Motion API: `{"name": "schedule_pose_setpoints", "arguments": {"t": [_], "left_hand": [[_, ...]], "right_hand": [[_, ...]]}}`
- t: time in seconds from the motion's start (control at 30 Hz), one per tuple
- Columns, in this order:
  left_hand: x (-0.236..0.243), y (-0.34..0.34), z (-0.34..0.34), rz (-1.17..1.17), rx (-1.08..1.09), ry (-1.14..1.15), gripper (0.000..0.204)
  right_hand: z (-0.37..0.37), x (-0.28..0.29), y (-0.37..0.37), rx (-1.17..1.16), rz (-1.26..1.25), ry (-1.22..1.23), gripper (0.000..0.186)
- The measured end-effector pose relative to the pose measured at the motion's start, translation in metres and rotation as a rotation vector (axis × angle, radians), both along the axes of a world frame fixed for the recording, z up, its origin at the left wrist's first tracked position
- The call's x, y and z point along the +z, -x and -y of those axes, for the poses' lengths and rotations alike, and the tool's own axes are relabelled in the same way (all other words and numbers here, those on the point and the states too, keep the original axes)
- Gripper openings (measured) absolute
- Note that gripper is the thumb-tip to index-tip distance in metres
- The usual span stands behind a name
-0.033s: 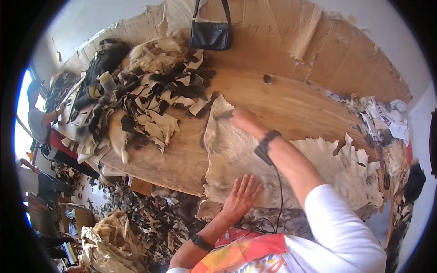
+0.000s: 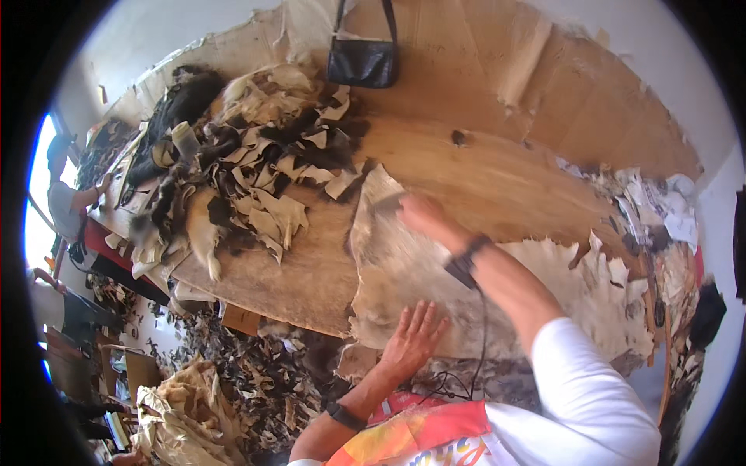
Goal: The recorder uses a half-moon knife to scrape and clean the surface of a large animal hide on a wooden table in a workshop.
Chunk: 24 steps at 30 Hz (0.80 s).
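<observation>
A pale, ragged-edged hide (image 2: 544, 303) lies on the wooden work board (image 2: 474, 179) in front of me. My left hand (image 2: 408, 342) rests flat on its lower left part with fingers spread. Higher up, near the hide's upper left, my right hand (image 2: 423, 213) is closed on a dark flat blade (image 2: 386, 203), held against the hide's surface. A dark wristband with a thin cable (image 2: 482, 342) hanging from it is on my right wrist. Just left of the hide, a heap of black, white and tan hide pieces (image 2: 276, 221) covers part of the board.
A black shoulder bag (image 2: 361, 62) hangs on the cardboard-lined wall. Crumpled white sheets (image 2: 676, 210) sit at the right end. A co-worker (image 2: 66, 206) works at the far left, with another person (image 2: 48, 311) below. Scraps (image 2: 256, 388) and a cardboard box (image 2: 140, 373) are on the floor.
My right hand and forearm have shifted slightly right and down, with the blade still in my fingers. My left hand remains on the hide in about the same spot.
</observation>
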State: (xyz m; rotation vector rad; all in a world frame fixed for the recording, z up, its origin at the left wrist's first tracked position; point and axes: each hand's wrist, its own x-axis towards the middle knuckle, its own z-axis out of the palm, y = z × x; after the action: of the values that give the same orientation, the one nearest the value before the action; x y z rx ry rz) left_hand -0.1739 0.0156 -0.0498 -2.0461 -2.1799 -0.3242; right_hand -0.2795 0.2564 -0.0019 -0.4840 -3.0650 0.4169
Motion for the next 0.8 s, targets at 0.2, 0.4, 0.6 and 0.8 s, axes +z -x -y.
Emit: {"name": "schedule_pose_setpoints", "arguments": {"t": [0.2,0.4,0.6,0.8], "left_hand": [[0.012,-0.005,-0.001,0.002,-0.007,0.051,0.050],[0.012,0.000,-0.007,0.058,-0.013,0.014,0.052],[0.007,0.004,0.008,0.107,0.028,-0.044,0.053],[0.017,-0.011,0.007,0.297,-0.091,-0.133,0.060]], "right_hand": [[0.009,-0.014,0.013,-0.110,-0.170,0.028,0.029],[-0.060,-0.008,0.063,-0.201,-0.244,0.142,0.029],[-0.098,-0.057,0.010,-0.182,-0.376,0.601,0.041],[-0.140,-0.122,-0.027,-0.177,-0.444,0.032,0.044]]}}
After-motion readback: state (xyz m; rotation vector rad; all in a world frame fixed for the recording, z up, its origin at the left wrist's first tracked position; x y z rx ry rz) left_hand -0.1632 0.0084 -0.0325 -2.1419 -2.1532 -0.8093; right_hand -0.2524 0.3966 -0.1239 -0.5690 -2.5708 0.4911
